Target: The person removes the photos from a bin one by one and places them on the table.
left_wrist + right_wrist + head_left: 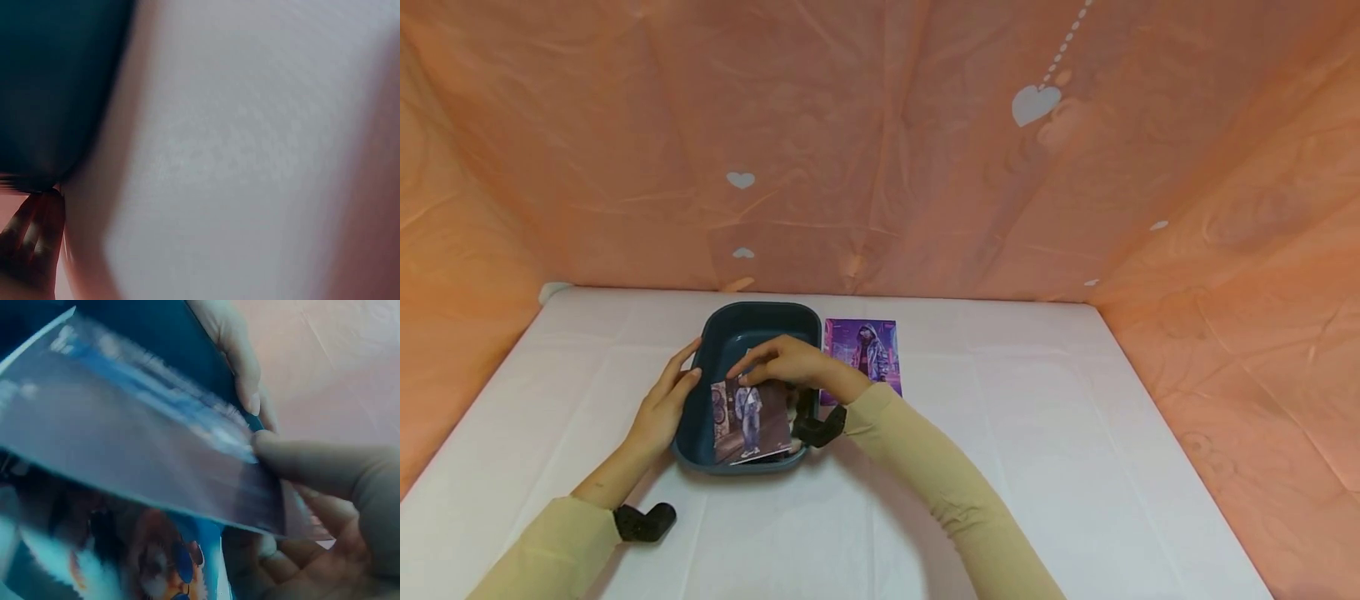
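A dark teal plastic basin (745,317) stands on the white table, and my left hand (662,404) holds its left rim. My right hand (786,362) reaches over the basin and pinches a picture card (752,425) by its upper edge, thumb on the printed face. This card shows a figure in a denim jacket and jeans, and it is tilted in the basin. Beneath it, in the right wrist view, another picture (156,556) shows white and orange fur and blue sunglasses. In the left wrist view, fingertips touch the basin's outer wall.
A purple picture card (868,346) with a hooded figure lies on the table right of the basin, partly behind my right forearm. Orange cloth (880,150) with white hearts hangs behind and at both sides of the white table (1037,467).
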Demonstrator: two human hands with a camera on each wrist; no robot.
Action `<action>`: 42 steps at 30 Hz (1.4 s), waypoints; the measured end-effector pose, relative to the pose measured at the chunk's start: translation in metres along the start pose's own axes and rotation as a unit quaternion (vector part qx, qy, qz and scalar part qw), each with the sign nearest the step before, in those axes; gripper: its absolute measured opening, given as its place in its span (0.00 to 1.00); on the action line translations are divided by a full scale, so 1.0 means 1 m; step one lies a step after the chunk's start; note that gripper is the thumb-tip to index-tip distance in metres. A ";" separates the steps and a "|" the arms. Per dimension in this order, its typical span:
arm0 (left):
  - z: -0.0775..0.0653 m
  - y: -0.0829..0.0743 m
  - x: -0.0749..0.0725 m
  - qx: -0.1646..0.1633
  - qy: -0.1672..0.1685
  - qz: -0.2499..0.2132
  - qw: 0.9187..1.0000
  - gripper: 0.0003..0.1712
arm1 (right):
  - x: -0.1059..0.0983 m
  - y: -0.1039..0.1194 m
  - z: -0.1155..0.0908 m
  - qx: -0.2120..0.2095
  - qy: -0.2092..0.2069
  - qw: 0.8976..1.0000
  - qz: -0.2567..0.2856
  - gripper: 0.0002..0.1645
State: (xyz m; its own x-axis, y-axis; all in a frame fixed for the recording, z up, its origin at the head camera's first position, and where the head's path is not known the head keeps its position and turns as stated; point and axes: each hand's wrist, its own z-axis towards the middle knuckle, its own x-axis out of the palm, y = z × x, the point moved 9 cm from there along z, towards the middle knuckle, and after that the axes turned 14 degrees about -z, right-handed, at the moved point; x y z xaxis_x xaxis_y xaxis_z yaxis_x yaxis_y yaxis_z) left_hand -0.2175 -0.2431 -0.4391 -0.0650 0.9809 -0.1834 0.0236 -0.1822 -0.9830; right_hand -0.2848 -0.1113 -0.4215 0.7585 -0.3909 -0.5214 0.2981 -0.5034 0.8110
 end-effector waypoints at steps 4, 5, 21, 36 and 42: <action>0.001 -0.001 0.001 0.009 0.000 -0.002 1.000 0.31 | -0.008 -0.001 0.000 -0.014 -0.031 0.999 0.029 0.12; 0.001 -0.002 0.001 0.010 0.000 -0.002 1.000 0.31 | -0.009 -0.001 0.000 -0.015 -0.036 0.999 0.037 0.12; 0.000 -0.003 0.002 0.012 -0.003 -0.009 1.000 0.31 | -0.035 -0.007 -0.019 -0.052 -0.096 0.986 0.122 0.15; 0.001 0.000 -0.002 0.021 -0.014 0.013 1.000 0.30 | -0.072 -0.041 -0.048 -0.032 -0.172 0.976 0.128 0.16; 0.002 0.000 -0.002 0.024 -0.013 0.019 0.999 0.30 | -0.090 -0.058 -0.062 -0.025 -0.210 0.972 0.104 0.16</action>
State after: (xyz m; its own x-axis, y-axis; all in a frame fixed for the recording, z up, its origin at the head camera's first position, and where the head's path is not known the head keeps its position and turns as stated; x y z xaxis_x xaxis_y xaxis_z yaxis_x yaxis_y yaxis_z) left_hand -0.2188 -0.2455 -0.4387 -0.0903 0.9711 -0.2209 -0.0217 -0.2236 -0.9744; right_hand -0.3344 0.0007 -0.4049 0.5053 -0.7651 -0.3990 0.1994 -0.3464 0.9167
